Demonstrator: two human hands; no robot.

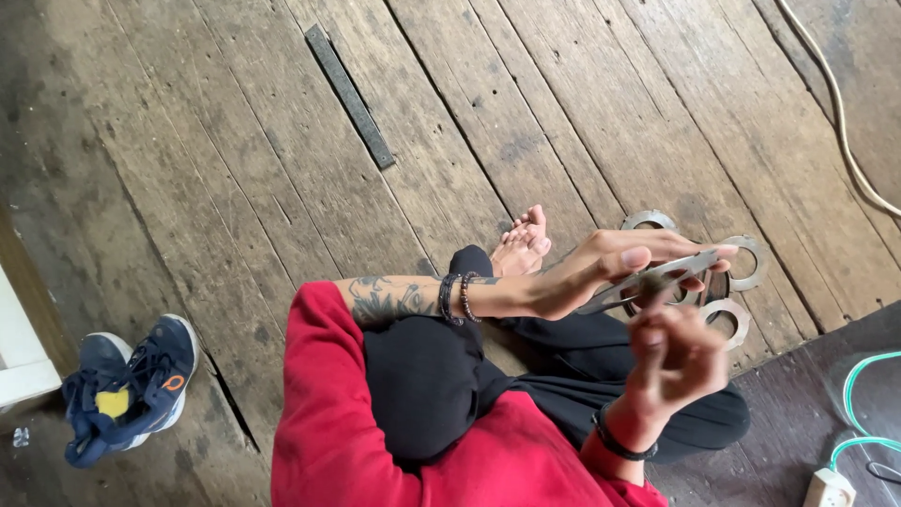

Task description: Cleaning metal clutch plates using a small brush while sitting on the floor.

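Gripping a flat metal ring (657,280) edge-on, the left hand (610,268) stretches out over the crossed legs, thumb on top and fingers curled beneath, so the ring shows as a thin grey sliver held above the floor. Right below it comes the right hand (678,357), fingers bunched and pinched around something small (649,282) pressed up against the ring's edge; what that small thing is, I can't make out, it's blurred. So both hands are closed, the left clamped on the ring, the right nipped on its little piece.

Under the hands, more of the same metal rings (737,253) lie scattered on the wooden floor (282,188), one near the bare foot (522,246), others partly hidden behind the fingers. Judging by that, one ring is being worked on and several lie loose on the boards; whether those are finished or waiting, the view doesn't tell.

Wider out: black trousers, a red sleeve, bead bracelets on the left wrist and a dark band on the right. A dark flat metal bar (349,96) lies well apart up the boards. A navy sneaker (131,387) sits far left, a pale cable (845,122) snakes down the right side, and a green cable (863,404) runs near a white power strip (830,488) in the bottom corner.
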